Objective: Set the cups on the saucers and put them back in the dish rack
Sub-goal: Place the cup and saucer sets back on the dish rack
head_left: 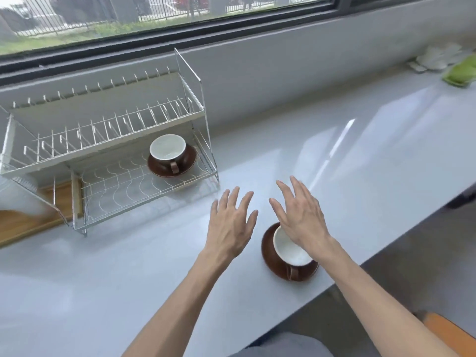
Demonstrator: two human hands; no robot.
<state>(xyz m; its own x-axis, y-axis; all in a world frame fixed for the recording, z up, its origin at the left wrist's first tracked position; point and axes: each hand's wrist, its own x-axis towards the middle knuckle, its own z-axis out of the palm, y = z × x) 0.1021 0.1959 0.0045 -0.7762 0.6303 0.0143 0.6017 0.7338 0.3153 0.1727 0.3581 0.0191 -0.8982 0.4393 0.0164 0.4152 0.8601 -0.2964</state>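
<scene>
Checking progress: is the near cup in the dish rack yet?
Out. Near cup sits on its saucer on the counter, outside the dish rack.

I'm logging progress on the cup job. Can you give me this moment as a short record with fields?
in rack: one cup on saucer, lower shelf of the dish rack, right end
on counter: second cup on saucer, near the front edge of the counter
left hand: open, holding nothing, above the counter
right hand: open, holding nothing, partly covering the counter cup in view
remaining: counter cup and saucer not yet in the rack
</scene>
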